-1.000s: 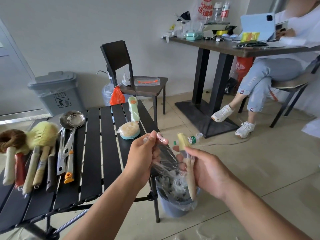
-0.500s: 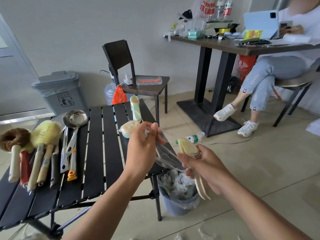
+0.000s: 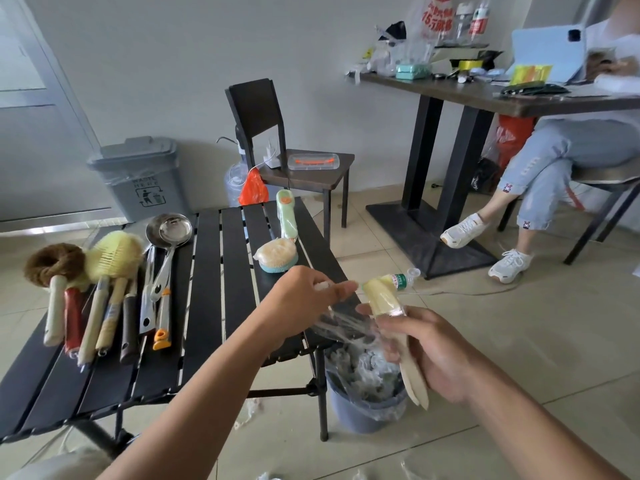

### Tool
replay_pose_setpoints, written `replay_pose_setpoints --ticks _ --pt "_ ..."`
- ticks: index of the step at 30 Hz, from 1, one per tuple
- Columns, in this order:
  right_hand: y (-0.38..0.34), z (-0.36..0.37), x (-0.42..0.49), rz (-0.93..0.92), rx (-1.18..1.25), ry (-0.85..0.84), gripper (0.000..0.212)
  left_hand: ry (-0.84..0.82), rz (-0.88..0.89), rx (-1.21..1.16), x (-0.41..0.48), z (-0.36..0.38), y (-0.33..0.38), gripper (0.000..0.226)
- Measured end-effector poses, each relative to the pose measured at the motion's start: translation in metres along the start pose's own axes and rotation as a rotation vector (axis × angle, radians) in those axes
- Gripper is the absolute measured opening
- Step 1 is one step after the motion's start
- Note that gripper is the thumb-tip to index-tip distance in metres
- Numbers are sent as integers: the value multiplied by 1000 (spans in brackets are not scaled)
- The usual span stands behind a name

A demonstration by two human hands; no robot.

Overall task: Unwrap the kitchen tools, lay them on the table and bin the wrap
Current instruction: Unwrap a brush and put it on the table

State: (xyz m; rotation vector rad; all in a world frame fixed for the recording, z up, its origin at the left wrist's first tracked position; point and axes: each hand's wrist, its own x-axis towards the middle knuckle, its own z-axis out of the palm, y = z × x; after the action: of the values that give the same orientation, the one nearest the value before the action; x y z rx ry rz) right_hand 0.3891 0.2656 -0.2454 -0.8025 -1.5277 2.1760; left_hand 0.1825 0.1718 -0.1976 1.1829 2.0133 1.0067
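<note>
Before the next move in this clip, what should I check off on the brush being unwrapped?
1. Left hand pinches the wrap: ok.
2. Right hand grips the sponge brush by its handle: ok.
3. Wrap fully off the brush: not ok, it stretches from the handle.
4. Bin below the hands, open: ok.
5. Bare slats on the table for the brush: ok.

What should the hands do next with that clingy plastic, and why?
Probably the left hand should pull the plastic wrap farther away until it lets go of the brush. The wrap is stretched between that hand's pinch and the handle gripped by the right hand, so it is not off yet. The bin stands right below.
</note>
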Motion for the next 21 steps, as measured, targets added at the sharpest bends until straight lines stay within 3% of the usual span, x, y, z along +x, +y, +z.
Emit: replay_pose_setpoints --ticks 3,7,12,16,18,21 --pt "2 1 1 5 -53 -6 40 -34 -73 51 -3 -3 2 66" --pt "3 3 0 -30 -230 49 22 -129 -69 34 -7 -9 4 45" --pt "-9 0 -8 -110 -378 30 33 -227 -32 -144 -14 -17 10 37" --pt "-17 -1 -12 -154 -407 38 41 -378 -39 -166 -18 -21 13 54" --pt "-18 -2 -11 -165 -453 82 61 -409 -15 -180 -18 -18 13 58" --pt "-16 -7 -8 -149 -449 164 79 -398 68 -243 -17 -16 12 38"
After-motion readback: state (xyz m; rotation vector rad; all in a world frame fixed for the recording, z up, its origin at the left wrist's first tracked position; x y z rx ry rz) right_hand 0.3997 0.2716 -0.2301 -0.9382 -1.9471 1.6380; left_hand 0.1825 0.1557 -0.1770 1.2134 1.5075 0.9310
